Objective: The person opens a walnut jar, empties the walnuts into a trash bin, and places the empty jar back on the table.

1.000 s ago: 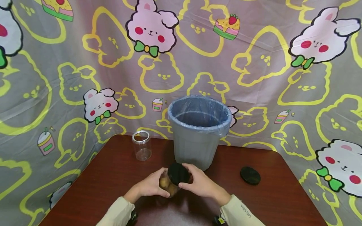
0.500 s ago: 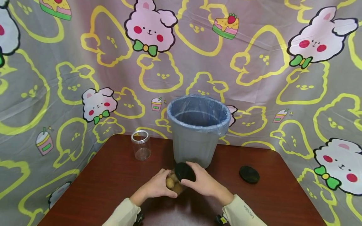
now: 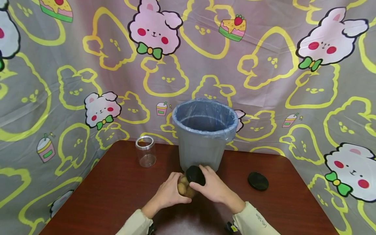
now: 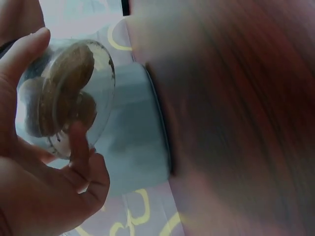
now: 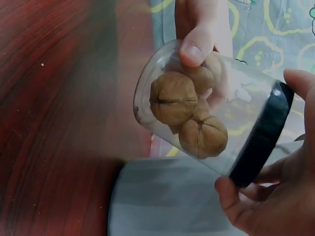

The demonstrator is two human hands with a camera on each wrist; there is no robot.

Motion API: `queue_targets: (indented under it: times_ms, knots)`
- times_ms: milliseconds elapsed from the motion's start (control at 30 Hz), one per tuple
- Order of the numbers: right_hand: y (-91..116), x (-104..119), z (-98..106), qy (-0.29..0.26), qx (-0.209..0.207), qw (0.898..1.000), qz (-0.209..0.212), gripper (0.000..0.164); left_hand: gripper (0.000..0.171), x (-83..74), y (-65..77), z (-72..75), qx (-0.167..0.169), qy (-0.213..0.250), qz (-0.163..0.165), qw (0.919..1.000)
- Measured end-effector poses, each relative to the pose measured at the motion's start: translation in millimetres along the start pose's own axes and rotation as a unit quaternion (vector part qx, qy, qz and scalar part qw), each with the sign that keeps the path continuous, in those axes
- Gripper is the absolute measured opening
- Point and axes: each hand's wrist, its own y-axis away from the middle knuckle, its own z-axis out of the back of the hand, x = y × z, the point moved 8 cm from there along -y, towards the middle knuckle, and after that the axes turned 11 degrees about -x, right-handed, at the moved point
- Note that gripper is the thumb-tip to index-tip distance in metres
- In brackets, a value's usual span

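Observation:
A clear jar [image 5: 241, 101] with several walnuts [image 5: 173, 98] inside is held tilted off the table, in front of the bin. My left hand [image 3: 168, 193] grips the jar's body, its thumb and fingers around the clear wall near the base. On the jar's mouth sits a black lid [image 3: 195, 175], which my right hand [image 3: 215, 186] grips by the rim between thumb and fingers. In the left wrist view the walnuts show through the jar's base, and part of the lid is hidden behind the left hand.
A grey bin [image 3: 201, 153] lined with a blue bag [image 3: 232, 127] stands at the back of the dark red table [image 3: 117, 182]. An open clear jar [image 3: 147, 153] stands at the back left. Another black lid [image 3: 258, 181] lies on the right. A patterned curtain [image 3: 123, 75] hangs behind.
Both hands have moved to the right and slightly up with the jar of walnuts. They keep their grips on the jar and its lid.

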Motion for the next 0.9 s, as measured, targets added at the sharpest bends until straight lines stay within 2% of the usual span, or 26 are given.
queue_targets:
  times_ms: [200,400,533,900]
  knots:
    - [-1,-3,7,0.012,-0.027,0.999,-0.026,0.085,0.081,-12.5,-1.7,-2.9,-0.010,0.006,-0.004,0.9999]
    - [-2,-5,15,0.007,-0.047,0.999,-0.020,0.076,0.083,-21.4,-2.7,-4.5,-0.004,0.003,0.006,1.0000]
    - [-4,-7,19,0.003,-0.050,0.999,-0.012,0.068,0.091,-25.4,-2.9,-6.1,0.011,0.029,0.019,0.9993]
    - [-3,-7,27,-0.018,-0.060,0.998,-0.004,0.060,0.081,-31.1,-6.5,-10.3,0.023,0.102,0.002,0.9946]
